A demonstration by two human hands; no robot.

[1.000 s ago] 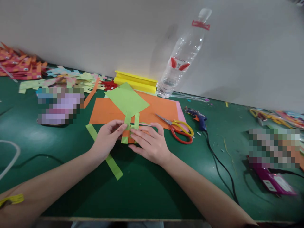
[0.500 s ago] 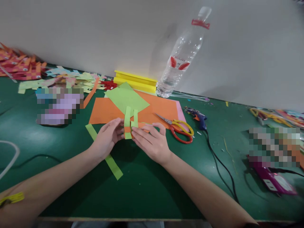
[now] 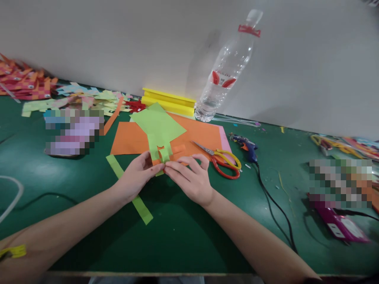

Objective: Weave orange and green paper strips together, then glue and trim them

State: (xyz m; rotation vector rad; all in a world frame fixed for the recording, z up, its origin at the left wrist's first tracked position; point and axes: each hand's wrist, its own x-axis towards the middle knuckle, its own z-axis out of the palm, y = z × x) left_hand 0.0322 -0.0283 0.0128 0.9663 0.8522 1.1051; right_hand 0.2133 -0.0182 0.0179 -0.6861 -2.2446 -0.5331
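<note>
Between both hands are woven green and orange paper strips (image 3: 165,154), held just above the table. My left hand (image 3: 136,171) pinches them from the left, thumb along the near edge. From the right, my right hand (image 3: 189,179) closes its fingertips on the same strips. A loose green strip (image 3: 143,210) lies under my left wrist. Behind the hands, a light green sheet (image 3: 160,120) rests on orange paper (image 3: 130,138). Scissors (image 3: 223,159) with red and yellow handles lie right of my right hand, blades toward the strips.
A glue gun (image 3: 248,148) with a black cord lies on the right. A water bottle (image 3: 225,71) leans against the wall beside folded yellow card (image 3: 168,103). Paper scraps (image 3: 89,96) and woven red-orange pieces (image 3: 26,81) fill the back left. A magenta device (image 3: 340,225) sits at the right.
The upright green strip ends have tilted and one now curls over toward me. My left thumb has come across the near edge of the weave, close to my right fingertips.
</note>
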